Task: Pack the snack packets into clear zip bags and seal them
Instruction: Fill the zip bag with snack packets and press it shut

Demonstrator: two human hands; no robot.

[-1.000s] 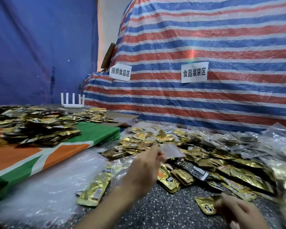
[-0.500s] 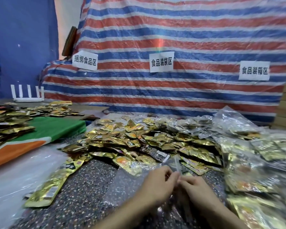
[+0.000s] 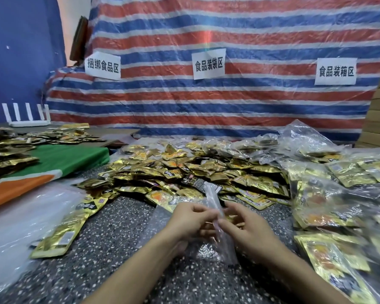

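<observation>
A clear zip bag point(image 3: 213, 200) stands on edge between my hands, just above the speckled tabletop point(image 3: 123, 255). My left hand point(image 3: 189, 222) pinches its left side and my right hand point(image 3: 246, 227) pinches its right side at the mouth. The bag's lower part crumples under my wrists. Behind the hands lies a large heap of gold snack packets point(image 3: 184, 170). I cannot tell whether anything is inside the bag.
Filled clear bags of packets point(image 3: 329, 194) pile up at the right. Two loose gold packets point(image 3: 62, 235) lie at the left beside a stack of clear plastic point(image 3: 20, 218). A green-orange cloth point(image 3: 42, 170) holds more packets. A striped tarp with paper signs point(image 3: 208, 63) backs the table.
My right hand came up from a packet on the table to meet my left hand at the bag. Both hands now hold the bag's mouth, and the view has swung right.
</observation>
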